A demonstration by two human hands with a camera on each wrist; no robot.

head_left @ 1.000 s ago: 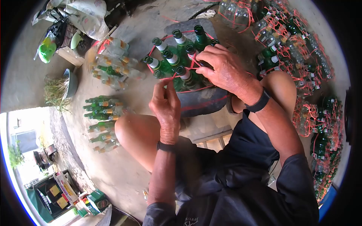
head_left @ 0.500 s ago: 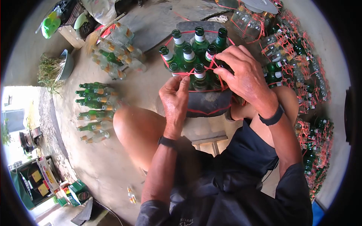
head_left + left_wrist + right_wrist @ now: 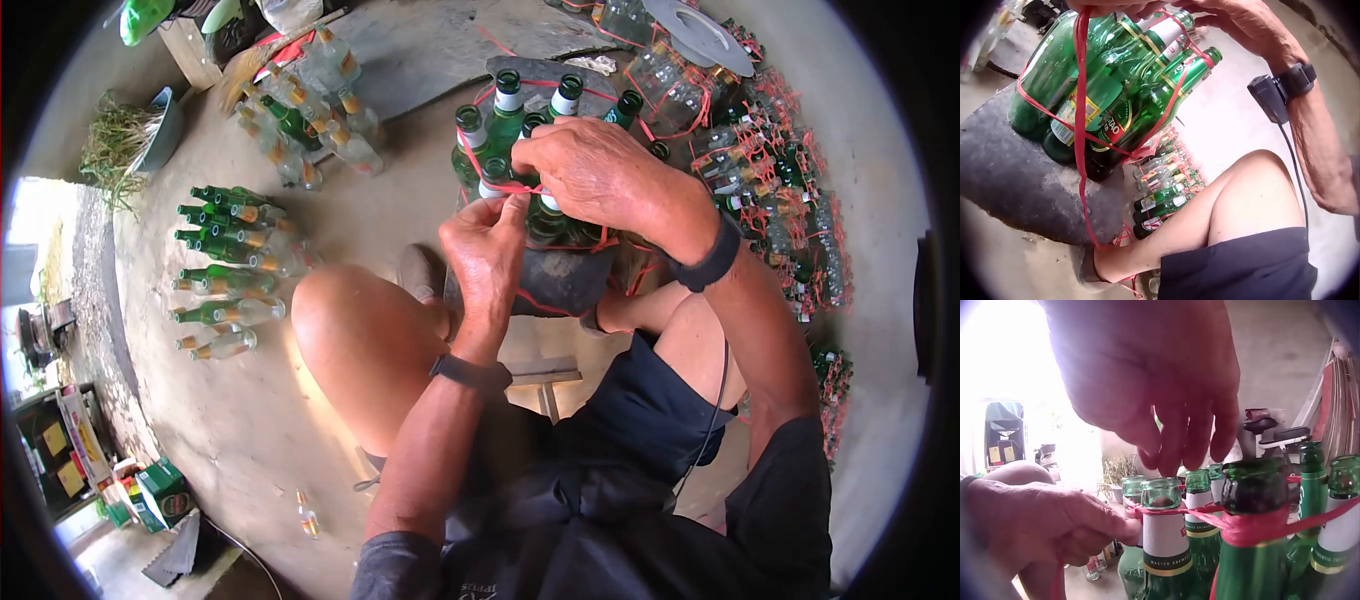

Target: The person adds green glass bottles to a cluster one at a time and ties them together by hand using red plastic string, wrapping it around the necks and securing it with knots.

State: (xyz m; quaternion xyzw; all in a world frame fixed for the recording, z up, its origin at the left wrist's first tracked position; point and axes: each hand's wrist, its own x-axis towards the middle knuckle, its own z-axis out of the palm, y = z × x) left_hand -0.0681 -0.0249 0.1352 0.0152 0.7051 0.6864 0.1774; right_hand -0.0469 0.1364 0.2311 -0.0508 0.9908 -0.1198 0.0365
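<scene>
Green beer bottles (image 3: 507,105) stand in a tight cluster, looped by red plastic string (image 3: 1080,94) low around their bodies and at their necks. My left hand (image 3: 485,245) pinches the string in front of a near bottle neck, thumb against forefinger. Palm down over the bottle tops, my right hand (image 3: 620,175) covers several necks. In the right wrist view its thumb and fingers (image 3: 1172,444) point down and come together at the string behind a bottle's lip; the very tips are partly hidden. One strand wraps tightly around a dark green neck (image 3: 1254,528).
The cluster stands on a dark, thick slab (image 3: 560,285) between the person's knees. Loose green bottles (image 3: 225,235) and clear bottles (image 3: 310,120) stand at the left. Many string-bound bottles (image 3: 765,180) line the right wall. A lone bottle (image 3: 307,515) is on the floor lower left.
My right hand has moved left over the bottle tops, closer to my left hand, and its palm has turned down. My left hand keeps its pinch on the string. The head view has shifted.
</scene>
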